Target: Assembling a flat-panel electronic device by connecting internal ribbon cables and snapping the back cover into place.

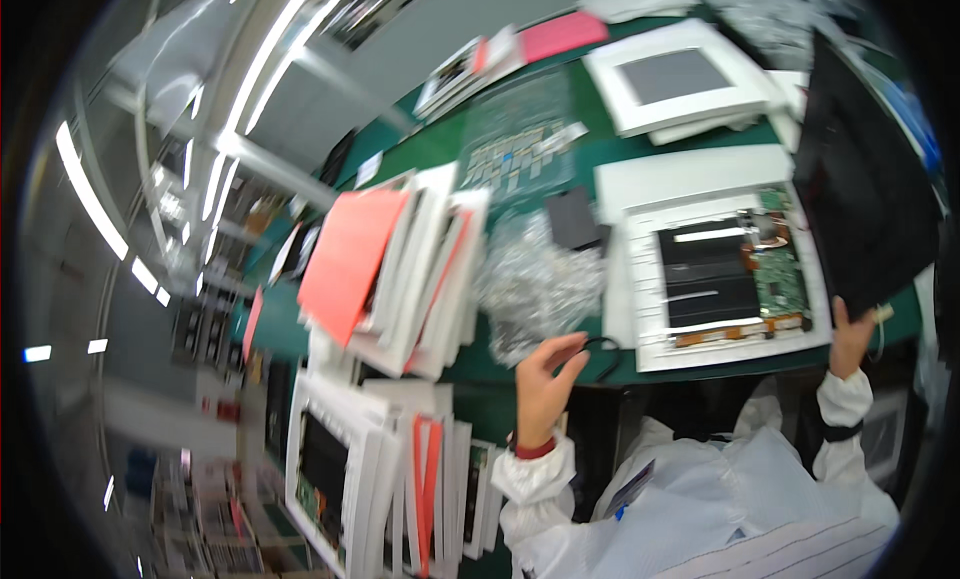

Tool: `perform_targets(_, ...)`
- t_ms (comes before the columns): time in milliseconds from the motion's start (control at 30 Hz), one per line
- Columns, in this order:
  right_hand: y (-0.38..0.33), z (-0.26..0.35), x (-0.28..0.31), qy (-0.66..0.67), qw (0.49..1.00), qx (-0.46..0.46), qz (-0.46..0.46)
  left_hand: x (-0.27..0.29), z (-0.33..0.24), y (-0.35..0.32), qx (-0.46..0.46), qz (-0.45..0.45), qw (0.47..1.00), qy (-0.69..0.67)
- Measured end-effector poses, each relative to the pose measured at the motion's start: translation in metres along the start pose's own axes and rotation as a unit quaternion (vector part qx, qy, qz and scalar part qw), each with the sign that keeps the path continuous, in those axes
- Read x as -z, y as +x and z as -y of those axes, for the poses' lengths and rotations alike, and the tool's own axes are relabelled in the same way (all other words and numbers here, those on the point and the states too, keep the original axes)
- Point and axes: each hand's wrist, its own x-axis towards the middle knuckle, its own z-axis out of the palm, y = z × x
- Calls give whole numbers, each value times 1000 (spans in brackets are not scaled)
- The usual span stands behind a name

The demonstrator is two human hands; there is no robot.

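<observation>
My right hand (850, 341) grips the lower edge of a large thin black panel (865, 179), held tilted up at the right. A short light cable with a small connector (882, 315) hangs beside those fingers. My left hand (545, 387) is at the table's front edge, thumb and fingers curled together at one end of a thin black curved strip (607, 357). Between the hands lies a white-framed unit (648, 319), its inside facing up: black plates, a green circuit board (783, 274) and an orange-brown strip along the near side.
Crumpled clear plastic (535, 284) and a dark grey block (573, 219) lie left of the unit. A stack of white frames with a coral sheet (355, 254) stands further left, more frames (375, 479) below. Another white-framed screen (680, 77) sits behind on the green table (420, 154).
</observation>
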Motion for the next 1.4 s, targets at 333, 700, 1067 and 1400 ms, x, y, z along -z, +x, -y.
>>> perform_targets(333, -10, 56, -13, 119, 992, -24, 40, -27, 7, 6, 36, 5, 999, -5)
perform_targets(700, -11, 81, -15, 114, 986, -46, 117, 2, 46, -52, 201, 77, 975, 46)
perform_targets(1067, -9, 74, -20, 201, 976, -48, 71, -48, 73, -103, 278, 19, 958, 61)
perform_targets(1400, -13, 61, -22, 182, 980, -36, 67, -62, 16, -84, 172, 85, 972, 134)
